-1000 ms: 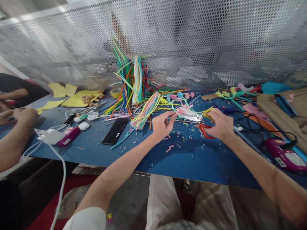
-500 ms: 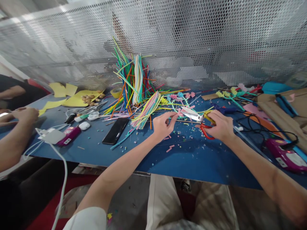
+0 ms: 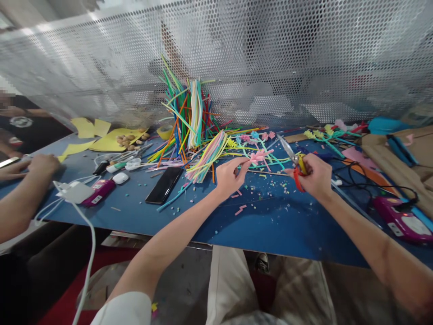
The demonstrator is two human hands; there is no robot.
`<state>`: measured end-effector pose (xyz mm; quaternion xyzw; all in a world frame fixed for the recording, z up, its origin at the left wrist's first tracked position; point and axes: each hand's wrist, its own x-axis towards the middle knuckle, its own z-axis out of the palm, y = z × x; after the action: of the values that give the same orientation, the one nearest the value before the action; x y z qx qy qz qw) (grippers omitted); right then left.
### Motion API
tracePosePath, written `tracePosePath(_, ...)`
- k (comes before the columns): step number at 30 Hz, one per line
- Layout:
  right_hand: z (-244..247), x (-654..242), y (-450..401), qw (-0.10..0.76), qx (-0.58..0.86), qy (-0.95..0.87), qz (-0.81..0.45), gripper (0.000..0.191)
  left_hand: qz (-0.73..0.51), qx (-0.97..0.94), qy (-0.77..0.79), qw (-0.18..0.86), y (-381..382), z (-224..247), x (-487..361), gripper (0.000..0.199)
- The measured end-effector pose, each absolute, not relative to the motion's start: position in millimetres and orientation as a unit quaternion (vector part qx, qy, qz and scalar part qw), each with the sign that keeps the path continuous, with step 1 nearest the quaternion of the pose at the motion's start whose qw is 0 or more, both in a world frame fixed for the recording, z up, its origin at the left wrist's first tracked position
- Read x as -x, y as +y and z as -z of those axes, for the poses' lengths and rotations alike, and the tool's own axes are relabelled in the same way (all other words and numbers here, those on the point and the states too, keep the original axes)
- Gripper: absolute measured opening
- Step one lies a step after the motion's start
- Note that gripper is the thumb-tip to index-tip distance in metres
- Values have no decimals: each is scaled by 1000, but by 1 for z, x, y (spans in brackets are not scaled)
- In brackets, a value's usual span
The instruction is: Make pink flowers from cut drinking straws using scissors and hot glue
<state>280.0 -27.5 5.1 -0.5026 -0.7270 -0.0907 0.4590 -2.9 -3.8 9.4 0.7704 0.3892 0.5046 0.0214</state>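
Note:
My left hand pinches a pink pipe-cleaner flower whose short arms stick out to the right of the fingertips. In my right hand is a pair of scissors with red and yellow handles; the blades point up and to the left, apart from the flower. Small clippings in pink and other colours are scattered on the blue table below both hands. Just left of the flower lies a bundle of pastel pipe cleaners.
A tall heap of coloured pipe cleaners leans at the back by the perforated metal screen. A black phone lies left of my arm. A purple power strip is far right. A co-worker's hand rests at far left.
My right hand has turned the scissors upward and drawn the blades away from the pink flower. My left hand has stayed almost in place, and more of the flower shows.

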Motion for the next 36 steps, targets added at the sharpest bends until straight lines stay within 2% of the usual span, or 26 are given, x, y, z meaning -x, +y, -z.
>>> tracePosePath(8, -7, -310, -6, 319, 673, -664, 67, 48, -483, -798, 361, -15, 1, -8, 5, 21)
tracePosePath(14, -8, -314, -2, 320, 667, -669, -78, 46, -405, -855, 315, -75, 3, -7, 5, 17)
tracePosePath(20, -11, -321, -5, 145, 739, -657, 36, 64, -372, -872, 299, -110, 4, -8, 2, 16)
tracePosePath(23, -9, -330, -4, 108, 730, -673, 53, 64, -379, -867, 299, -121, 2, -8, 1, 17)
tracePosePath(25, -10, -331, -4, 144, 698, -699, 65, 55, -389, -863, 299, -122, 2, -8, 1, 17)
tracePosePath(28, -19, -318, -12, 266, 604, -748, 62, 36, -396, -859, 304, -113, 1, -7, 0, 17)
tracePosePath(30, -24, -302, -20, 331, 535, -776, 37, 30, -397, -858, 311, -99, -1, -6, -1, 17)
tracePosePath(33, -25, -280, -29, 346, 465, -815, 17, 30, -404, -853, 322, -72, -3, -6, -3, 17)
tracePosePath(36, -17, -270, -30, 355, 433, -828, 27, 19, -412, -848, 330, -49, -5, -6, -4, 19)
